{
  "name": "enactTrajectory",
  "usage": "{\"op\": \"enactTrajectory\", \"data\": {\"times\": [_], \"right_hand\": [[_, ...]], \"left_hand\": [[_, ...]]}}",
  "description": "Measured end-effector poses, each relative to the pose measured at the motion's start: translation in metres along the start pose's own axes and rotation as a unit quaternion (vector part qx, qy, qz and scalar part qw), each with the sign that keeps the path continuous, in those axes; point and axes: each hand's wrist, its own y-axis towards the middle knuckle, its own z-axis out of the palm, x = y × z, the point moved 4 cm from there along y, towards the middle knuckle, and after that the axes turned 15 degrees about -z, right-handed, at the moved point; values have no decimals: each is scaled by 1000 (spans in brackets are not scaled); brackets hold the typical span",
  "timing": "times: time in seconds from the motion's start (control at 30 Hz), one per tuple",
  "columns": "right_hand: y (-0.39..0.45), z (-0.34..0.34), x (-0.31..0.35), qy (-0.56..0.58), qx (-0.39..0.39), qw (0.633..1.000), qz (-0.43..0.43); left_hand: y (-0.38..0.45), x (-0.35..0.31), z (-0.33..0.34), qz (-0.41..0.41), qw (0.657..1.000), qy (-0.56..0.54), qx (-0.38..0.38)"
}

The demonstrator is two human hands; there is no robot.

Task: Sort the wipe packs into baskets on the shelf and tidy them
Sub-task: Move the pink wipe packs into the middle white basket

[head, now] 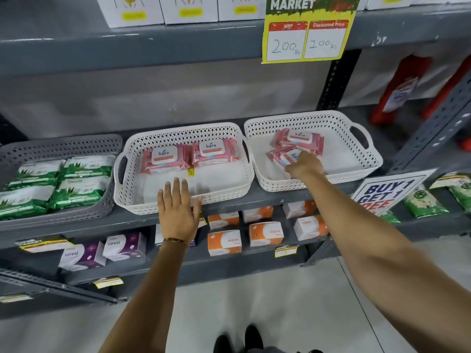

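On a grey metal shelf — shop aisle, pale floor — the left hand lies flat, fingers spread, against the middle white basket. The right hand closes on a pink wipe pack inside the right white basket.

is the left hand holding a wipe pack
No, the left hand lies flat and open on the front rim of the middle basket, apart from the packs.

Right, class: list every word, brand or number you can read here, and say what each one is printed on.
"MARKET", "MRP 200 Rs", "Discounted Price 100 Rs": yellow price sign.
"kara": pink wipe packs.
"BUY 1 GET 1": white offer card.
"virest": purple boxes.
Orange boxes, green packs, yellow shelf tags: too blurred.
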Motion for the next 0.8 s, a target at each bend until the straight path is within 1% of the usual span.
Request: {"op": "enactTrajectory", "data": {"times": [0.1,0.2,0.27,0.33,0.4,0.53,0.63,0.73,0.8], "right_hand": [[-3,-4,0,42,-69,997,-14],[-7,-15,8,74,-150,985,-52],[-9,-26,22,82,-207,970,-95],[-9,-35,44,114,-222,954,-164],[-9,-36,72,132,-187,945,-232],[-21,-14,139,138,-77,931,-330],[-33,16,192,143,1,915,-377],[-42,54,235,140,110,898,-403],[-48,75,252,111,149,886,-425]], "left_hand": [[0,1,1,0,1000,1,1],[0,-1,0,2,1000,-1,2],[0,2,0,9,1000,0,3],[0,7,-1,13,1000,3,3],[1,18,-3,0,1000,2,3],[5,50,-11,-35,999,-11,-2],[9,80,-21,-58,998,-21,-11],[12,101,-27,-64,998,-20,-9],[14,106,-27,-57,998,-15,-9]]}}
